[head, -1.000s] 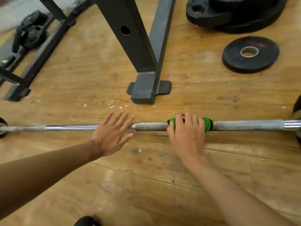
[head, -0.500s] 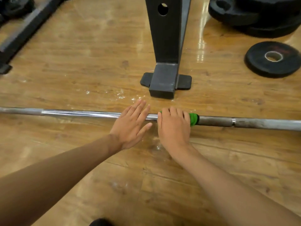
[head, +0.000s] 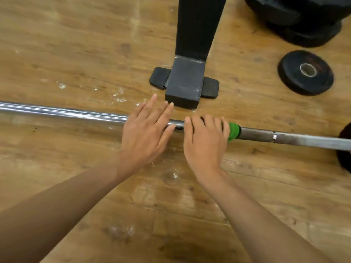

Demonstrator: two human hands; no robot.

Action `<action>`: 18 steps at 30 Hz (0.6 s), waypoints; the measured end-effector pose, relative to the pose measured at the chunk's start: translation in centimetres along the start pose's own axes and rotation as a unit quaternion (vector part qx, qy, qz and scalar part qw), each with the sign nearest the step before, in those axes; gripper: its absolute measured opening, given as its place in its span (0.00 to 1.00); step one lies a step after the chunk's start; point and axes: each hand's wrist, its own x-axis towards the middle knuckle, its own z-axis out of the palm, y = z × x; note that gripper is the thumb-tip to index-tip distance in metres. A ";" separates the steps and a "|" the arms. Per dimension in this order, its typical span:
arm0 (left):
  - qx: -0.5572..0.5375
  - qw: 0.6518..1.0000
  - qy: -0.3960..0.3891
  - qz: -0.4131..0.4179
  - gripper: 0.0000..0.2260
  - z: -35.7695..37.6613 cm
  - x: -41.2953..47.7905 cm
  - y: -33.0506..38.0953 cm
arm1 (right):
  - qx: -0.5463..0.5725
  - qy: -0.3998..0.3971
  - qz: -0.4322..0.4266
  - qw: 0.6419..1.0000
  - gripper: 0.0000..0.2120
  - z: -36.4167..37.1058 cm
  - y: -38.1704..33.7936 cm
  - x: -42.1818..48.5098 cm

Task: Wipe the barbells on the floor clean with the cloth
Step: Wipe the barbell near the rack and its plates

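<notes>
bar (head: 66, 112) laid left-right across floor (head: 76, 44). cloth (head: 234, 131) is wrapped round it and gripped by right hand (head: 206, 141). left hand (head: 145, 131), fingers straight, is rested beside.

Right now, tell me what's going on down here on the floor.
A person is wiping a barbell that lies on the wooden floor. The right hand grips a green cloth wrapped round the bar. The left hand lies flat over the bar just beside it, fingers straight. The bar looks shiny to the left of the hands and dull grey to the right of the cloth. A rack foot stands just beyond the hands.
</notes>
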 end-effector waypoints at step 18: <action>-0.006 0.987 0.162 -0.011 0.23 2.7 2.5 -1.1 | -0.043 0.024 -0.097 0.994 0.16 2.0 1.8 1.6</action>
